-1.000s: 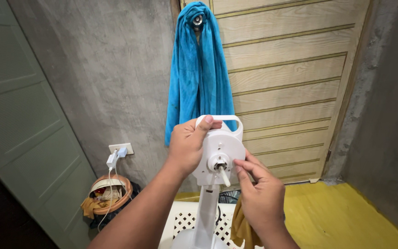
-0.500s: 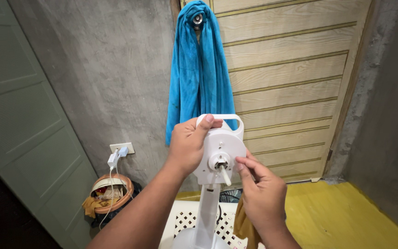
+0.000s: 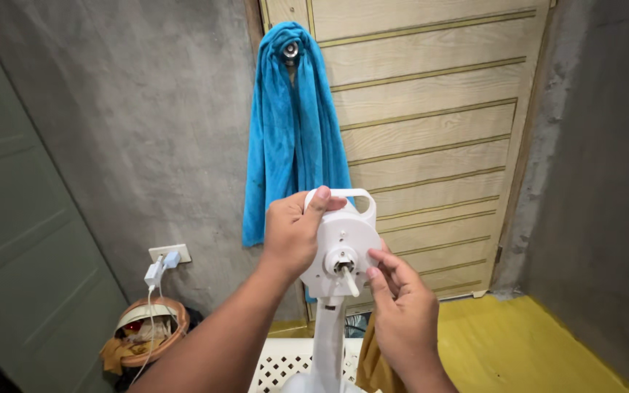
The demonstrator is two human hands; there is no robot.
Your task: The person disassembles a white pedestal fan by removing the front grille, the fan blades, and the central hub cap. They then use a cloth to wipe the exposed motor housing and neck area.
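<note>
My left hand [image 3: 294, 234] is wrapped around the left side of the round white plastic fan motor housing [image 3: 342, 247], its thumb hooked up over the white loop handle [image 3: 343, 195] on top, so that hand is clamped on the housing. My right hand [image 3: 402, 313] sits just right of and below the housing, with its fingertips [image 3: 374, 256] touching the small hub at the middle of the front face, beside the short white shaft [image 3: 346, 279] that pokes out and slants down. I cannot tell whether those fingers pinch anything or only rest there. The housing therefore lies between my 2 hands, left hand gripping it, right hand at its front.

Below the housing, the white plastic stand pole [image 3: 327, 338] runs straight down, and behind its foot is a white perforated plastic basket [image 3: 277, 364]. Just right of the pole hangs a mustard-brown cloth [image 3: 370, 362].

Above and behind the housing, a bright blue towel [image 3: 293, 131] hangs from a metal hook on a pale wooden panelled door [image 3: 431, 124]. Left of the housing, low on the grey concrete wall [image 3: 132, 131], a white wall socket with a charger plugged in [image 3: 163, 260] trails its cable down to a round brown basket of clothes [image 3: 145, 336]. Right of the housing and lower down is the yellow floor [image 3: 518, 342].
</note>
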